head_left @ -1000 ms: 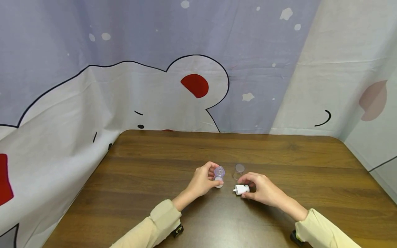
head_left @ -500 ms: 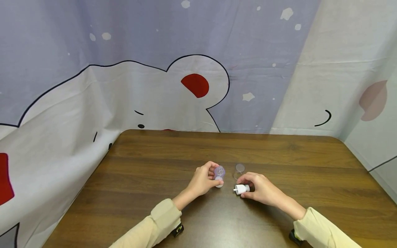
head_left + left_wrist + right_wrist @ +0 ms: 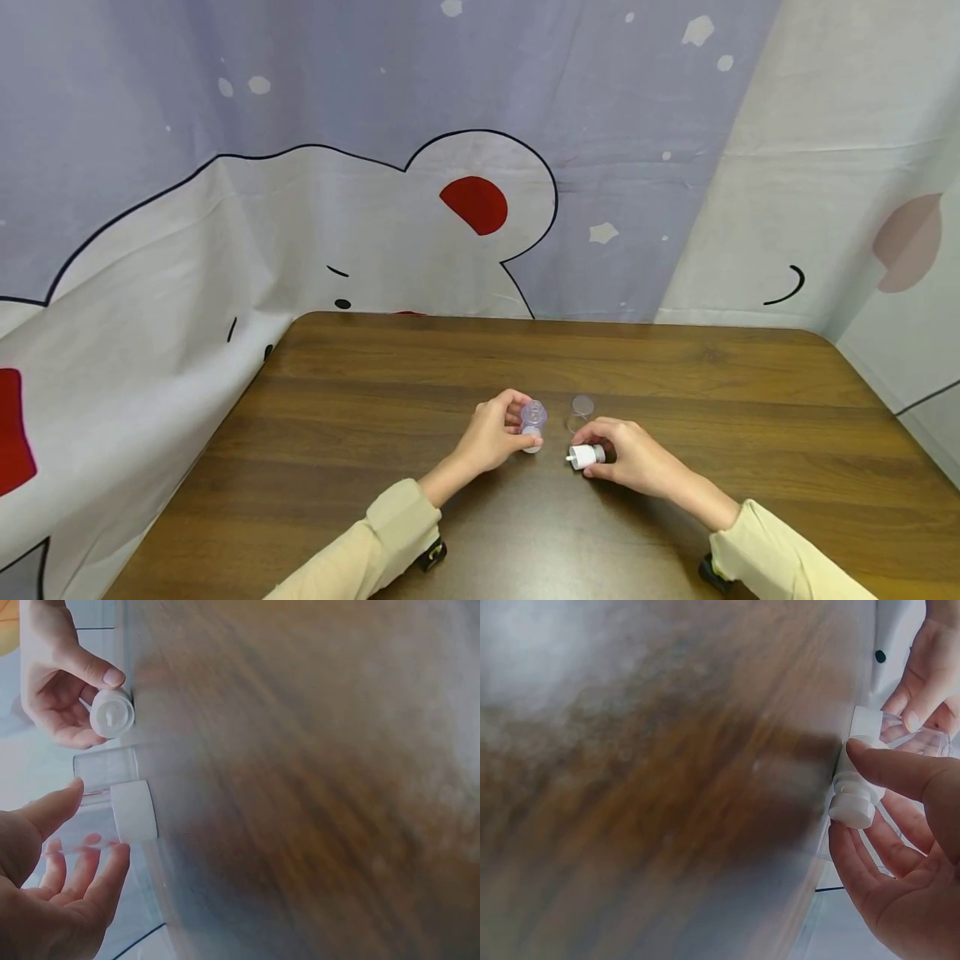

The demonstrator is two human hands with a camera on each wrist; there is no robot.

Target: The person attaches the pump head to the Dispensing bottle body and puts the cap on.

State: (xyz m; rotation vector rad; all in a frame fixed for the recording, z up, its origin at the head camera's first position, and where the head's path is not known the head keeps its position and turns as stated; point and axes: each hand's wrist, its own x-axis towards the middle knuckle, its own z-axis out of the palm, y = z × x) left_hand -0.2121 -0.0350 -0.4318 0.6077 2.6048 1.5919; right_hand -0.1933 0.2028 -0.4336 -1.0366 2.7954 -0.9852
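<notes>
My left hand holds a small see-through container with a faint purple tint, its thumb on the near side. Its white base is at the tabletop. To the right, my right hand pinches a small white bottle-like piece between thumb and fingers. The piece lies sideways, and a thin nozzle points toward the left hand. A narrow neck and wider round end show in the right wrist view. A gap separates the two held things. Just behind the right fingertips stands a clear cylinder.
Both hands work over the middle of a brown wood-grain table with rounded far corners. A printed curtain hangs behind the table and along its sides. Each sleeved wrist carries a dark device.
</notes>
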